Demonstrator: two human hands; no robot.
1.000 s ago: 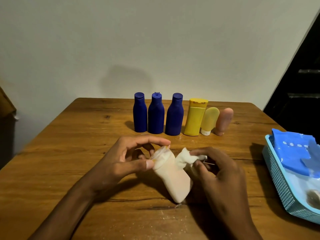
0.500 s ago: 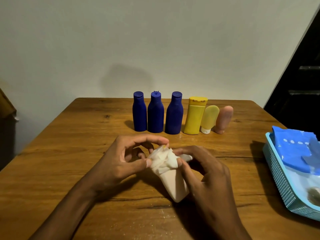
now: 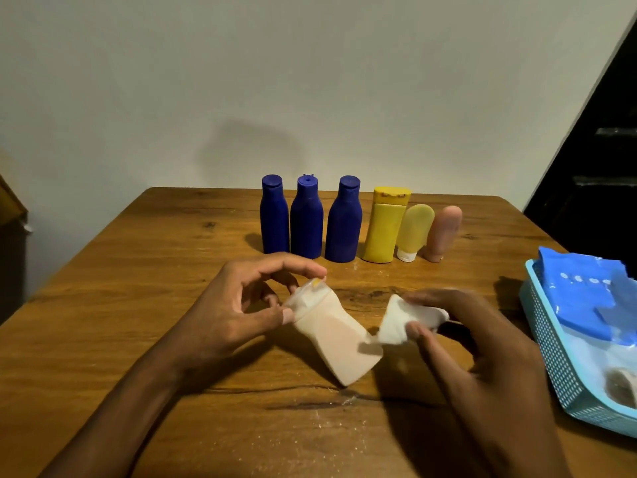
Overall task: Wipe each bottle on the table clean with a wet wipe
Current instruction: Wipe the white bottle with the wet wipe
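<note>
A pale peach bottle (image 3: 336, 336) tilts over the wooden table (image 3: 120, 298), its base on the tabletop. My left hand (image 3: 241, 305) pinches its capped end between thumb and fingers. My right hand (image 3: 458, 339) pinches a crumpled white wet wipe (image 3: 406, 320) just right of the bottle's lower side. A row stands at the back: three dark blue bottles (image 3: 306, 222), a yellow bottle (image 3: 386, 225), a small pale yellow tube (image 3: 415, 231) and a peach tube (image 3: 443, 232).
A light blue plastic basket (image 3: 551, 350) sits at the table's right edge, holding a blue wipes pack (image 3: 586, 298) and a crumpled used wipe (image 3: 620, 388). White crumbs or dust speckle the wood near me. A dark doorway lies at the far right.
My right hand has drawn the wipe off the bottle's cap end, down and to the right, so it now sits beside the bottle's lower side. My left hand keeps its hold.
</note>
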